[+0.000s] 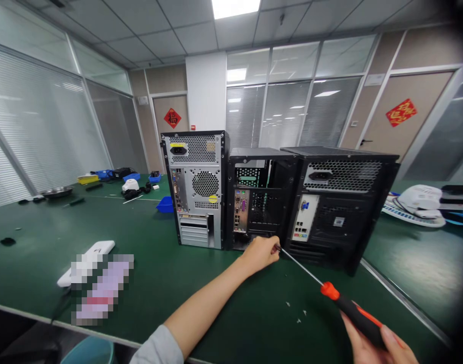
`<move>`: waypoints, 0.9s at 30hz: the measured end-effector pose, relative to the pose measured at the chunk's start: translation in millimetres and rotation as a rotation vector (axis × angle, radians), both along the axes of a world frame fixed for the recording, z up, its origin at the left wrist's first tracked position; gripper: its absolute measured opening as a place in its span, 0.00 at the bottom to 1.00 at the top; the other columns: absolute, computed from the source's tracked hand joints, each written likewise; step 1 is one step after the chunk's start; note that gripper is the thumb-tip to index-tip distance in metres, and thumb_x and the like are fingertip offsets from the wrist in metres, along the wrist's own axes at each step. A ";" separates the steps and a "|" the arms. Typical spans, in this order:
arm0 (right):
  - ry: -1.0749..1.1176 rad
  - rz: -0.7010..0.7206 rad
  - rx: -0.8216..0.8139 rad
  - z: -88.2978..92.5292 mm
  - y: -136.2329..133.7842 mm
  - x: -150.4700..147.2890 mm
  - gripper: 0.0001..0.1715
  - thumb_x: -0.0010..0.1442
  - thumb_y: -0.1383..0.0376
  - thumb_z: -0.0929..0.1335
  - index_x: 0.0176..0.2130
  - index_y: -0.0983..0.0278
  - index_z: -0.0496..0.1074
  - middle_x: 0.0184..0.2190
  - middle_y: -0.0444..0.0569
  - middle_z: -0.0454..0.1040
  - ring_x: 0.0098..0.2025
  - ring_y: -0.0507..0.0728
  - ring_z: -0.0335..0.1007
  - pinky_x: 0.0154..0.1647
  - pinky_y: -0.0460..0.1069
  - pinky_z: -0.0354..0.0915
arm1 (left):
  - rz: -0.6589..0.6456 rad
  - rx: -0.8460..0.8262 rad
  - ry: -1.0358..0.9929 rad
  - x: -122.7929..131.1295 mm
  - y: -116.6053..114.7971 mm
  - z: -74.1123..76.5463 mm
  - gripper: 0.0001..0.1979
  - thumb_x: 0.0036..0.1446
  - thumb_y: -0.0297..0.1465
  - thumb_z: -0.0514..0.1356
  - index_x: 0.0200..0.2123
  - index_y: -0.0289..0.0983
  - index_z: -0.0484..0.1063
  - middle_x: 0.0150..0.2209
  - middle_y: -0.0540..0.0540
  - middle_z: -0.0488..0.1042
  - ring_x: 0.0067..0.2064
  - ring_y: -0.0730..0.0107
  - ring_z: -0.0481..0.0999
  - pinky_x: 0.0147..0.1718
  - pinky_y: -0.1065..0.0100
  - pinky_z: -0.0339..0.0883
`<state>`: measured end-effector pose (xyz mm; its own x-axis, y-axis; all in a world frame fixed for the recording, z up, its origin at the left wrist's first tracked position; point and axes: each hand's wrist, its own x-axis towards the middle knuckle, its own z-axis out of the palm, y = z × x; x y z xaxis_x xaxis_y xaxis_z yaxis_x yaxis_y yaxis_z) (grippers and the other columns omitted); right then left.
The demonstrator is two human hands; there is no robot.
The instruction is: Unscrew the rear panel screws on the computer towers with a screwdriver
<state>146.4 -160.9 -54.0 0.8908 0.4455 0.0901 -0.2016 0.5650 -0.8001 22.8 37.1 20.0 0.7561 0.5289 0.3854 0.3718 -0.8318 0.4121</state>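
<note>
My right hand (379, 338) grips the black and orange handle of a long screwdriver (354, 309), whose shaft slants up and left. Its tip meets the curled fingers of my left hand (260, 251); what they pinch there is too small to make out. My left hand is in front of the lower back of the middle computer case (286, 202), a black one with a port panel and an open upper bay. To its left stands a taller silver-backed computer case (206, 205), to its right another black computer case (332, 210). All three stand upright, backs towards me.
Several small screws (298, 320) lie on the green table (148, 288). A white power strip (102, 247) and a blurred-out purple item (106, 293) are at left. Blue bin (165, 205) stands behind. White object on a basket (417, 202) sits far right. Teal bin (89, 351) is below the edge.
</note>
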 end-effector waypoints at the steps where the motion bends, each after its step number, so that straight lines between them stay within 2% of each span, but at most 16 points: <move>1: 0.003 0.017 0.005 6.7 6.1 -0.9 0.14 0.48 0.58 0.73 0.32 0.63 0.70 0.36 0.50 0.75 0.48 0.63 0.72 0.52 0.66 0.68 | 0.014 -0.046 -0.054 -4.0 1.8 6.3 0.07 0.50 0.24 0.56 0.35 0.34 0.69 0.31 0.47 0.77 0.33 0.72 0.77 0.34 0.74 0.68; 5: 0.064 0.101 0.073 42.0 30.3 -10.8 0.14 0.47 0.62 0.73 0.32 0.66 0.69 0.35 0.47 0.75 0.45 0.54 0.73 0.53 0.54 0.68 | 0.065 -0.187 -0.224 -20.7 7.5 32.7 0.02 0.49 0.25 0.57 0.29 0.34 0.66 0.28 0.48 0.75 0.32 0.73 0.77 0.31 0.76 0.68; 7: 0.101 0.106 0.126 60.8 41.3 -16.9 0.13 0.46 0.65 0.74 0.30 0.67 0.68 0.33 0.45 0.75 0.43 0.54 0.74 0.52 0.53 0.69 | 0.059 -0.267 -0.294 -28.9 9.1 45.2 0.04 0.48 0.24 0.58 0.28 0.35 0.64 0.28 0.49 0.75 0.32 0.73 0.78 0.30 0.77 0.68; 9: 0.131 0.119 0.147 78.5 51.3 -20.8 0.10 0.47 0.67 0.73 0.30 0.67 0.69 0.32 0.46 0.75 0.43 0.54 0.74 0.50 0.54 0.70 | 0.033 -0.451 -0.447 -36.9 10.3 56.1 0.06 0.46 0.25 0.60 0.26 0.35 0.63 0.26 0.50 0.73 0.30 0.73 0.77 0.29 0.75 0.69; 12: 0.232 0.209 0.131 103.6 64.3 -20.4 0.06 0.53 0.69 0.68 0.33 0.70 0.71 0.36 0.51 0.75 0.44 0.54 0.73 0.48 0.49 0.71 | -0.005 -0.586 -0.562 -48.5 13.1 68.5 0.09 0.45 0.24 0.60 0.32 0.35 0.67 0.26 0.49 0.73 0.31 0.71 0.77 0.28 0.71 0.72; 15: 0.430 0.305 0.063 127.5 74.9 -15.3 0.09 0.59 0.70 0.63 0.37 0.73 0.70 0.38 0.56 0.75 0.45 0.54 0.74 0.46 0.47 0.72 | 0.027 -0.603 -0.605 -58.9 17.1 77.7 0.14 0.47 0.25 0.60 0.40 0.35 0.69 0.28 0.49 0.73 0.31 0.72 0.76 0.29 0.69 0.73; 18: 0.506 0.341 0.011 147.4 84.3 -10.4 0.12 0.62 0.69 0.60 0.36 0.73 0.69 0.38 0.58 0.75 0.45 0.56 0.74 0.45 0.48 0.73 | 0.041 -0.637 -0.691 -68.3 19.3 87.1 0.12 0.49 0.27 0.60 0.40 0.33 0.71 0.30 0.46 0.75 0.33 0.72 0.77 0.32 0.69 0.74; 22: 0.357 0.350 0.055 163.4 95.6 -6.6 0.11 0.62 0.70 0.60 0.35 0.74 0.69 0.38 0.59 0.74 0.45 0.57 0.74 0.45 0.50 0.73 | 0.033 -0.677 -0.787 -81.2 16.7 102.2 0.09 0.52 0.29 0.59 0.38 0.32 0.72 0.34 0.42 0.77 0.35 0.73 0.77 0.35 0.70 0.73; 27: 0.030 0.354 0.231 168.9 105.0 -5.4 0.06 0.59 0.68 0.64 0.32 0.70 0.68 0.37 0.52 0.73 0.48 0.58 0.72 0.53 0.56 0.68 | -0.013 -0.658 -0.901 -92.6 10.9 117.7 0.10 0.51 0.32 0.62 0.37 0.33 0.71 0.35 0.42 0.78 0.35 0.73 0.78 0.36 0.70 0.73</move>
